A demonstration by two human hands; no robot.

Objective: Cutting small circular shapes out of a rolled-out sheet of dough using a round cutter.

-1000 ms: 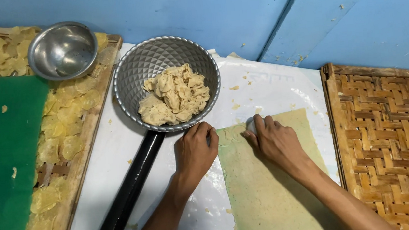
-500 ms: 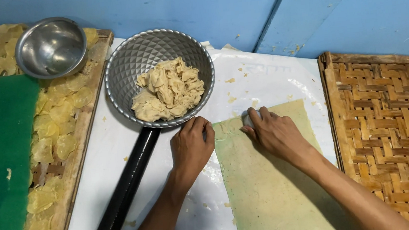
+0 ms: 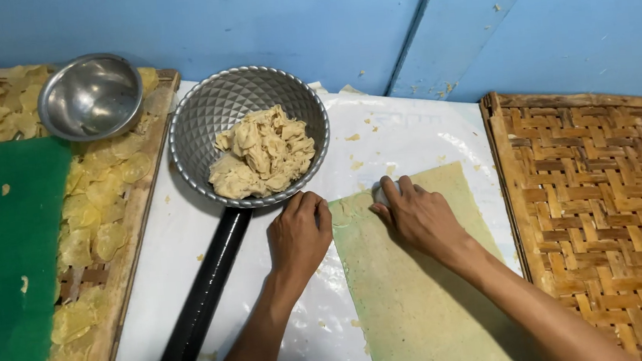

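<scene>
Hands meet at the far end of a thin greenish-tan dough sheet (image 3: 416, 288) that lies flat on white plastic sheeting (image 3: 187, 246), its long axis running from the person toward the blue wall (image 3: 261, 23). The right hand (image 3: 417, 215) rests on the sheet's far left corner, fingers curled around a small pale object (image 3: 380, 193) too hidden to identify; whether it is gripped or only pressed I cannot tell. The left hand (image 3: 298, 233) sits just beside the sheet's left edge, fingers bent and together, knuckles touching the plastic, holding nothing visible. Directly beyond the left hand stands a long-handled metal strainer (image 3: 245, 110) with crumpled dough scraps (image 3: 260, 153). Farther left lie a tray of yellowish chips (image 3: 99, 215), a steel bowl (image 3: 91, 96) and a green mat (image 3: 3, 262); a woven bamboo tray (image 3: 602, 210) lies to the right
</scene>
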